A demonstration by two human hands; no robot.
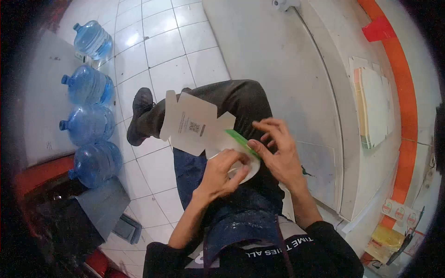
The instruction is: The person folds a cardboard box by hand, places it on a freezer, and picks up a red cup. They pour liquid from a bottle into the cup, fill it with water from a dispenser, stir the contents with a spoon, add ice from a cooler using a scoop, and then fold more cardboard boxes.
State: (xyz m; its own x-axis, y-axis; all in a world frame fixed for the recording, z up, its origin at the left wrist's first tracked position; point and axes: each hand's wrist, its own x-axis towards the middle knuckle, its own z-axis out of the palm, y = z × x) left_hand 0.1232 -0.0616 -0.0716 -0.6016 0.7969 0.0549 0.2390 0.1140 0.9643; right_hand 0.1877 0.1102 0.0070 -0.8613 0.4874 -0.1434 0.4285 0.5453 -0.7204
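Observation:
A flat, unfolded card carton (192, 123) with flaps, small print and a QR code lies across my lap and thigh. My left hand (225, 170) has its fingers curled at a white, rounded item (250, 172) by the carton's near end. Whether that item is a tape roll or something else cannot be made out. My right hand (280, 150) is just to the right, with its thumb against a narrow green strip (238, 137) that slants over the carton. Its other fingers are bent and partly spread. The contact beneath the thumb is hidden.
Several blue water bottles (90, 88) stand in a row at the left along the tiled floor (157, 51). A white cabinet-like surface (273, 55) lies to the right, with a stack of flat card (373, 106) farther right. A yellow package (385, 241) sits lower right.

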